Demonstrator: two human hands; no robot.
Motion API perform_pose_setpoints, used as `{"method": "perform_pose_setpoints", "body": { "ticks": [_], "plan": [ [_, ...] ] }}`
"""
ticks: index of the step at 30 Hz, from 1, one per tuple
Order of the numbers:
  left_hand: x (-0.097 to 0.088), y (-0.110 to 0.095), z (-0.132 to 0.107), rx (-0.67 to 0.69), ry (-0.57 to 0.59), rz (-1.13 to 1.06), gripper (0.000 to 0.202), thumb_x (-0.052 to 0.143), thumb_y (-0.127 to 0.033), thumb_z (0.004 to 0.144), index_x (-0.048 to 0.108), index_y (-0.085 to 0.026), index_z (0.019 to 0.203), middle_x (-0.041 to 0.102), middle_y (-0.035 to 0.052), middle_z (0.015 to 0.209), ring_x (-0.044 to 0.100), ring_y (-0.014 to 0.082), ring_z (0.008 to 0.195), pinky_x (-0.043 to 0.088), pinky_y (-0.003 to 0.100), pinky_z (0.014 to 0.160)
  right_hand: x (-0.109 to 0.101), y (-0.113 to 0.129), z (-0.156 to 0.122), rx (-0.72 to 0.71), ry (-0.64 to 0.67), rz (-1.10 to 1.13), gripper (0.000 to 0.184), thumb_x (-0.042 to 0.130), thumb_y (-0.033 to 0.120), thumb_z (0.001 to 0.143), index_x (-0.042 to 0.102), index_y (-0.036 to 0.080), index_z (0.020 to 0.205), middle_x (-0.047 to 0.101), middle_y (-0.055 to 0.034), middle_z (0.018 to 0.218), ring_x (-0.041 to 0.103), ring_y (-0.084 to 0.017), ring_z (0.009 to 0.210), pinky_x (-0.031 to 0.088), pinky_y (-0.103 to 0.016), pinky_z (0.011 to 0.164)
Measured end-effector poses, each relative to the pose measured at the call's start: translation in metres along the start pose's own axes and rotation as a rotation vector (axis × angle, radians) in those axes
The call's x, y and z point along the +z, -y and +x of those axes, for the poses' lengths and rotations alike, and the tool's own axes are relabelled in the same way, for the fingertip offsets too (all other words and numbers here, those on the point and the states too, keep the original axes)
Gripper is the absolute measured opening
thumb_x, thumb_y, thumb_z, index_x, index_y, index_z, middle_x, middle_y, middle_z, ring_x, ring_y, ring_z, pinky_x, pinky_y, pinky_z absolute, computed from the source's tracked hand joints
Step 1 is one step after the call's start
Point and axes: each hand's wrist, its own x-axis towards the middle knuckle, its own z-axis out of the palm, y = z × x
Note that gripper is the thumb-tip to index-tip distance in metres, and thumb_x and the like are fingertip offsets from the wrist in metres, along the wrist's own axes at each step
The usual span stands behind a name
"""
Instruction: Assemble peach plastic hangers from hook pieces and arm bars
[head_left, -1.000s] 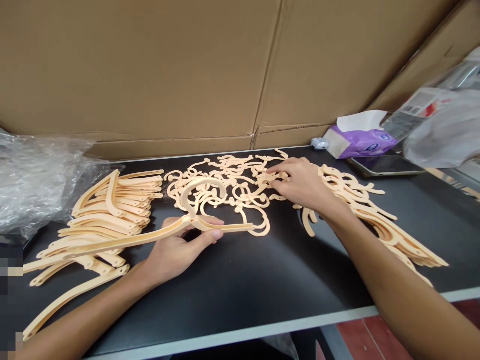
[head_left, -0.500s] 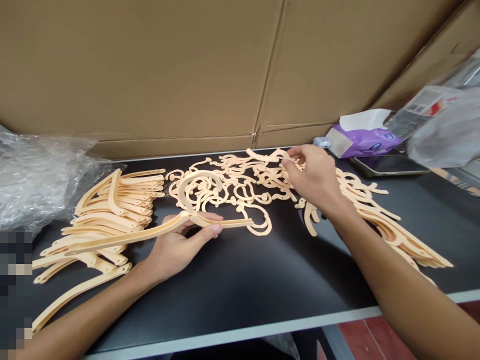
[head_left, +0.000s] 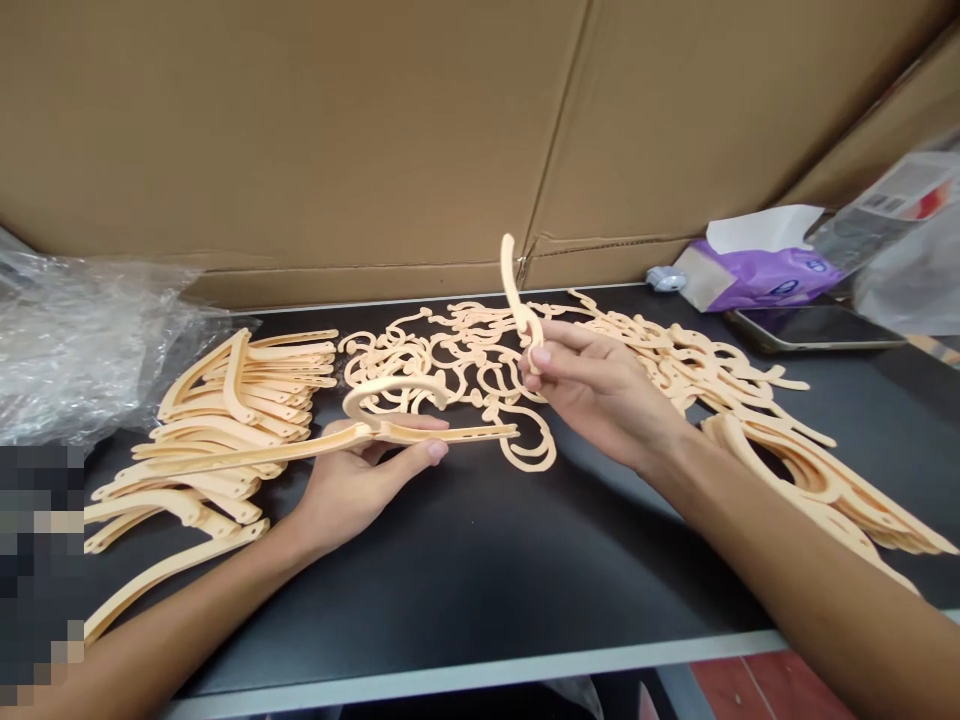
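Note:
My left hand (head_left: 367, 490) is closed on a cream plastic clothes hanger (head_left: 247, 458), thumb along its right arm. The hanger lies nearly level above the table, its hook curling up behind the fingers. Up in front of the cardboard, a curved cream plastic piece (head_left: 511, 280) stands upright in my right hand (head_left: 611, 390), pinched at its lower end between thumb and fingers. Behind both hands spreads a pile of curved cream hook pieces (head_left: 469, 350). Left of the held hanger lies a stack of hanger arms (head_left: 225, 435). Hangers (head_left: 840, 480) lie together at the right, partly behind my right forearm.
A tall cardboard wall (head_left: 300, 140) closes off the back of the black table (head_left: 480, 580). Clear plastic wrap (head_left: 90, 350) sits at the left. At the back right are a purple tissue pack (head_left: 780, 278), a phone (head_left: 817, 332) and a plastic bag (head_left: 911, 275).
My right hand has come out of the pile toward the left with the curved piece, which has turned from lying flat to upright. The left hand keeps the hanger, now tipped slightly.

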Motion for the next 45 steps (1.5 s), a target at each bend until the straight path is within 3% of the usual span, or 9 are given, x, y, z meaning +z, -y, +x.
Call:
{"method": "perform_pose_setpoints", "body": {
  "ticks": [7, 13, 23, 26, 29, 31, 36, 39, 45],
  "plan": [
    [-0.001, 0.001, 0.004, 0.042, -0.169, -0.090, 0.016, 0.077, -0.034, 0.083, 0.078, -0.018, 0.085, 0.075, -0.0001, 0.069, 0.069, 0.0141, 0.063, 0.061, 0.027, 0.071, 0.005, -0.002, -0.010, 0.192, 0.219, 0.124, 0.017, 0.071, 0.014, 0.075, 0.055, 0.020, 0.076, 0.068, 0.0005, 0.072, 0.065, -0.015, 0.064, 0.057, -0.029, 0.061],
    [-0.008, 0.010, 0.011, 0.135, -0.255, -0.255, 0.010, 0.077, -0.033, 0.085, 0.079, -0.024, 0.089, 0.073, -0.0027, 0.071, 0.067, 0.0117, 0.065, 0.059, 0.024, 0.066, 0.000, -0.013, -0.009, 0.498, 0.445, -0.015, 0.017, 0.064, 0.008, 0.076, 0.051, 0.018, 0.076, 0.072, -0.0036, 0.072, 0.071, -0.017, 0.064, 0.060, -0.037, 0.074],
    [-0.006, 0.008, 0.006, 0.099, -0.181, -0.268, 0.011, 0.077, -0.030, 0.085, 0.078, -0.022, 0.093, 0.073, -0.0024, 0.070, 0.068, 0.0111, 0.065, 0.058, 0.024, 0.069, 0.003, -0.027, 0.004, 0.233, 0.330, 0.226, 0.013, 0.061, 0.010, 0.076, 0.052, 0.019, 0.077, 0.071, -0.0021, 0.068, 0.067, -0.016, 0.063, 0.057, -0.036, 0.074],
    [-0.005, 0.005, 0.004, 0.078, -0.169, -0.220, 0.012, 0.076, -0.029, 0.084, 0.077, -0.019, 0.092, 0.074, -0.0010, 0.070, 0.068, 0.0120, 0.064, 0.059, 0.024, 0.067, 0.005, -0.024, 0.002, 0.098, 0.166, 0.210, 0.012, 0.055, 0.010, 0.069, 0.050, 0.020, 0.067, 0.068, -0.0017, 0.063, 0.064, -0.016, 0.058, 0.055, -0.035, 0.070],
    [-0.003, -0.001, 0.002, 0.102, -0.130, -0.105, 0.010, 0.076, -0.025, 0.082, 0.077, -0.018, 0.087, 0.074, -0.0004, 0.070, 0.069, 0.0122, 0.062, 0.060, 0.023, 0.066, 0.006, -0.023, 0.000, -0.064, -0.047, 0.161, 0.015, 0.053, 0.009, 0.063, 0.044, 0.021, 0.061, 0.053, 0.0051, 0.052, 0.047, -0.010, 0.048, 0.047, -0.028, 0.059],
    [-0.001, -0.003, 0.000, 0.115, -0.091, -0.070, 0.008, 0.076, -0.024, 0.080, 0.077, -0.018, 0.086, 0.077, 0.0005, 0.075, 0.070, 0.0125, 0.063, 0.061, 0.023, 0.065, 0.007, -0.021, -0.003, -0.106, -0.099, 0.067, 0.016, 0.058, 0.011, 0.064, 0.047, 0.022, 0.065, 0.045, 0.0083, 0.052, 0.041, -0.008, 0.048, 0.041, -0.025, 0.055],
    [-0.002, -0.002, -0.001, 0.082, -0.005, -0.094, 0.007, 0.076, -0.021, 0.079, 0.078, -0.019, 0.085, 0.078, -0.0002, 0.076, 0.070, 0.0106, 0.058, 0.060, 0.018, 0.061, 0.010, -0.007, -0.015, 0.053, 0.163, -0.494, 0.025, 0.080, 0.021, 0.064, 0.067, 0.020, 0.085, 0.042, 0.0100, 0.051, 0.034, -0.007, 0.048, 0.023, -0.023, 0.045],
    [-0.004, -0.002, -0.001, 0.087, 0.013, -0.132, 0.006, 0.074, -0.020, 0.080, 0.077, -0.019, 0.085, 0.077, -0.0015, 0.074, 0.070, 0.0100, 0.057, 0.060, 0.018, 0.061, 0.010, 0.000, -0.019, 0.113, 0.294, -0.654, 0.025, 0.082, 0.029, 0.067, 0.072, 0.016, 0.085, 0.044, 0.0086, 0.051, 0.033, -0.007, 0.047, 0.021, -0.024, 0.043],
    [-0.002, -0.004, 0.000, 0.111, -0.011, 0.047, 0.009, 0.072, -0.027, 0.083, 0.075, -0.019, 0.081, 0.074, -0.0027, 0.064, 0.066, 0.0109, 0.050, 0.055, 0.020, 0.054, 0.007, -0.003, -0.013, 0.025, 0.247, -0.646, 0.014, 0.080, 0.025, 0.069, 0.073, 0.015, 0.075, 0.051, 0.0060, 0.053, 0.035, -0.005, 0.046, 0.023, -0.023, 0.044]
  ]
}}
